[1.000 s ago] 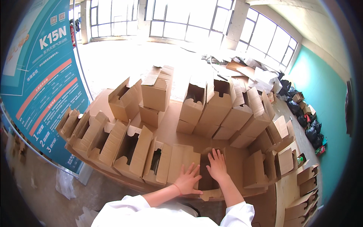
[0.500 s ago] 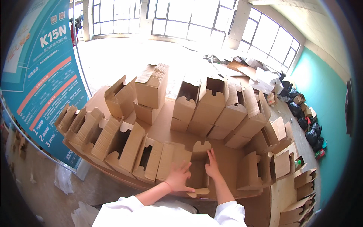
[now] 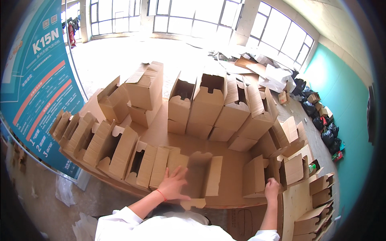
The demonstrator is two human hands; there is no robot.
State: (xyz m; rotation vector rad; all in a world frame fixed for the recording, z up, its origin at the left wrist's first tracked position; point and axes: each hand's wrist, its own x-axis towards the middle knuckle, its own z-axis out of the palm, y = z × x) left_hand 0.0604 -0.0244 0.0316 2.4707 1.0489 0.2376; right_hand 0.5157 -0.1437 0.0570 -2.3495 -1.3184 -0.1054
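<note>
An open cardboard box (image 3: 214, 176) lies at the front edge of the table, its flaps standing out and a small tab jutting toward me. My left hand (image 3: 174, 185) rests at its left side, fingers spread and thumb pointing toward the tab. To the right, my right hand (image 3: 272, 188) is closed at the near rim of another cardboard box (image 3: 253, 176). Its fingers are curled at that box's opening, and the fingertips are partly hidden.
Several boxes form a row on the left, with a box (image 3: 138, 149) beside my left hand. Stacked boxes (image 3: 207, 104) stand toward the back. More boxes (image 3: 321, 184) sit at the far right. A teal banner (image 3: 44, 92) rises on the left; black bags (image 3: 309, 108) line the wall.
My right hand has left the front box and moved right to another box. The left hand stays by the front box, whose right flap now stands outward. The view has shifted slightly.
</note>
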